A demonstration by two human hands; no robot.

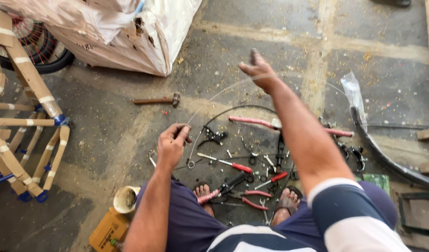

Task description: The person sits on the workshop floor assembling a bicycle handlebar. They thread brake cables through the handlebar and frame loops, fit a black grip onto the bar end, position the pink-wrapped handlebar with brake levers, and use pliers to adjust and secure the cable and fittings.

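Left hand (pixel 171 142) pinches near end of thin cable (pixel 214 97); right hand (pixel 260 71), raised far, closed on it, draws it taut. Risk: cable slipping, whipping into tools on floor (pixel 107 130).

Single head view, looking steeply down, close over knees, floor (pixel 107 140).

Left hand (pixel 172 142) at centre-left of frame, fingers curled into loose fist, knuckles up, forearm rising from lower left. Right hand (pixel 260 71) at upper centre, arm stretched out straight from lower right, wrist bent, fingers pinched together, blurred. Hands well apart.
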